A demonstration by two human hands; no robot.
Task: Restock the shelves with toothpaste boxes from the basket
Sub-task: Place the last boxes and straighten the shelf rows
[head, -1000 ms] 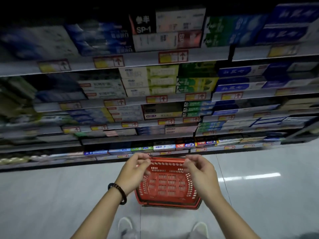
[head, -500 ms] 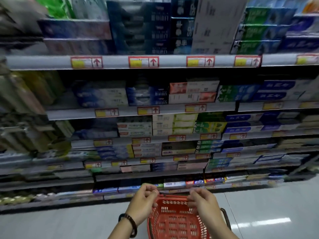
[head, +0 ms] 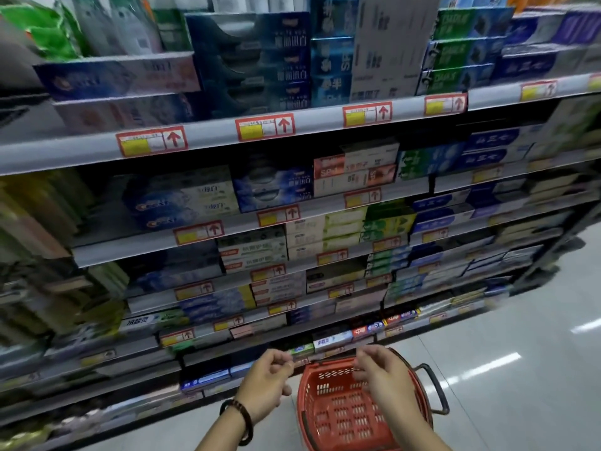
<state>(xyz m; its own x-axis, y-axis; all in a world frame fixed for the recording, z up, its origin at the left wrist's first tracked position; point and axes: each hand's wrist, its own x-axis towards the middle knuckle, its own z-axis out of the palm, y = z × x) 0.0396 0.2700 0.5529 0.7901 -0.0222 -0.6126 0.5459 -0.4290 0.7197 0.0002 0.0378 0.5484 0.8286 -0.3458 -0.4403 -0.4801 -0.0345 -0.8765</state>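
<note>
Lower centre: left hand (head: 266,382) and right hand (head: 387,382), fingers curled, at far rim of red basket (head: 338,415); unclear whether pinching it. Toothpaste boxes (head: 253,252) stacked on price-tagged shelves (head: 211,138) across upper and middle frame

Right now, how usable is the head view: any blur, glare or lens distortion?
Head view: shelves smear with blur toward the left edge, centre price tags fairly legible; shelf edges bow from the wide lens; glare streaks the floor; left hand, right hand and red basket reasonably sharp.
</note>
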